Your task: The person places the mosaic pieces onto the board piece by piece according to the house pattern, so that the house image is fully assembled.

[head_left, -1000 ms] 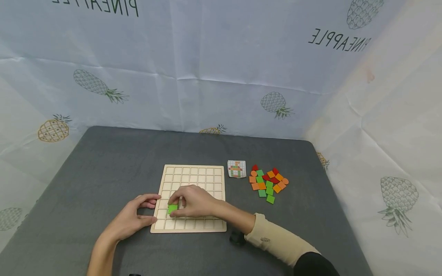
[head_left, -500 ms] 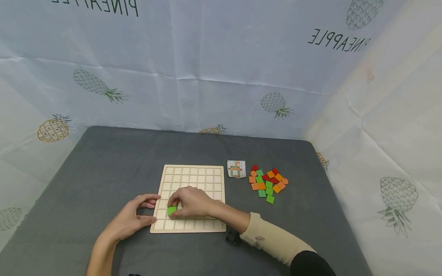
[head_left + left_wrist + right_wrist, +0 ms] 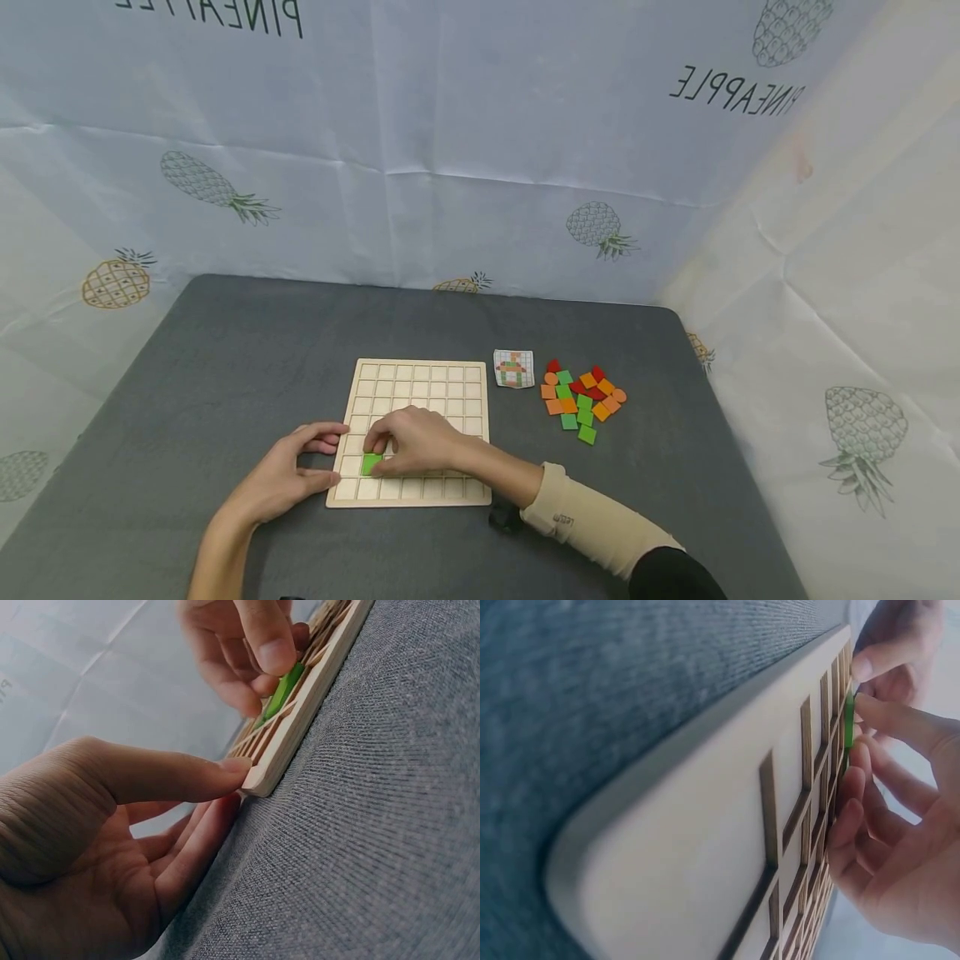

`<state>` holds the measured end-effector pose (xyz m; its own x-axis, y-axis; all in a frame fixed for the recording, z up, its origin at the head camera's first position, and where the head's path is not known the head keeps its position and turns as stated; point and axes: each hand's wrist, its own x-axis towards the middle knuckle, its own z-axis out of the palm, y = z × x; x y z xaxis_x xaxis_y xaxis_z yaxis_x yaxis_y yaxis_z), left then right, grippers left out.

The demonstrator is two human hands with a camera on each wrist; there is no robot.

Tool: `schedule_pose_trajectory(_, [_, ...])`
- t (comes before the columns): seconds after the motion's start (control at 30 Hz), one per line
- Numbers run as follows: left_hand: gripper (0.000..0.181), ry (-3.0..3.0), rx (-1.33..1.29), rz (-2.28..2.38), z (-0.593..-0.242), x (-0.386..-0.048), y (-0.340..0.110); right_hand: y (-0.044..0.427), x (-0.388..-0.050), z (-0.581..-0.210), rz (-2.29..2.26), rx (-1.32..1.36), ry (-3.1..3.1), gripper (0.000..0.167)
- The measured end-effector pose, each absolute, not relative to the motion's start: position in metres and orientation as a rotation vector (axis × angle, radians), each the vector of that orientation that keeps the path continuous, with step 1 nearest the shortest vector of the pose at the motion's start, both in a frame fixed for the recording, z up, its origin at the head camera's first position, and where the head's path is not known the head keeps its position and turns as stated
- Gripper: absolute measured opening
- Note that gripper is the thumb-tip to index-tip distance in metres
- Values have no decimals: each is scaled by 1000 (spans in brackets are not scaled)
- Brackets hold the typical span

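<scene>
A pale wooden grid board (image 3: 409, 503) lies on the grey cloth. My right hand (image 3: 422, 439) is over its left half, with thumb and fingertips pinching a green square tile (image 3: 371, 465) at a cell near the lower left. In the left wrist view the tile (image 3: 283, 695) looks slightly tilted between the fingers of the right hand (image 3: 236, 649). The thumb and fingers of my left hand (image 3: 279, 473) are spread and touch the board's left edge. Seen from the right wrist, the tile (image 3: 849, 720) is low against the grid under the right hand (image 3: 904, 832).
Right of the board's top corner lies a small card with a coloured grid pattern (image 3: 513, 368). Beyond it are several loose tiles, including green squares (image 3: 585, 417), orange squares (image 3: 554, 407), orange circles (image 3: 551, 378) and red pieces (image 3: 553, 365). A dark object sits beneath the right forearm.
My right hand has moved slightly down and left with the green tile, which now sits more squarely over a cell. The left hand stays at the board's edge.
</scene>
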<state>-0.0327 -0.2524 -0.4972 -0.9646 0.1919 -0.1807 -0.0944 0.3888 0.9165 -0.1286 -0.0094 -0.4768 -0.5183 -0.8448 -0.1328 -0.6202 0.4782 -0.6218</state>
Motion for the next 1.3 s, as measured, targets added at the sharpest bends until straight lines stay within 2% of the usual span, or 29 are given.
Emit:
schedule_pose_trajectory(0.8, [65, 2395, 86, 1596, -496, -33, -251, 0, -128, -474, -728, -1210, 2334, 19])
schedule_pose_trajectory(1.3, [67, 2376, 53, 1596, -498, -33, -252, 36, -141, -458, -945, -1141, 2326, 21])
